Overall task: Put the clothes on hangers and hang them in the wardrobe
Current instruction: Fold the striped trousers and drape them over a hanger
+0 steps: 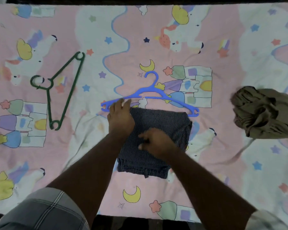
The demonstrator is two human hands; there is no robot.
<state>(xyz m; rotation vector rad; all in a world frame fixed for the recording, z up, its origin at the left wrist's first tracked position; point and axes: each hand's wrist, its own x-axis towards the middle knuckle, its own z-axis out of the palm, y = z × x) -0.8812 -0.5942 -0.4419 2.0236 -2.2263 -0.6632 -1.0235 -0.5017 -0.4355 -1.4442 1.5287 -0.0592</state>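
Head view: one dark pinstriped garment (158, 130), folded flat mid-bedsheet (223, 163), its far edge touching the blue hanger (150, 97); one green hanger (60, 90) well apart to the left; one crumpled olive garment (264, 113) well apart to the right; no wardrobe in view. Left hand (120, 117), fingers fairly straight, lies on the garment's far-left corner with fingertips at the blue hanger's left arm; right hand (156, 141), blurred, fingers curled as if pinching the cloth, though a firm hold cannot be confirmed. Risks, as judged: folded layers may shift or bunch when lifted, and the light hanger may skid on the sheet when nudged, spoiling its alignment with the garment.
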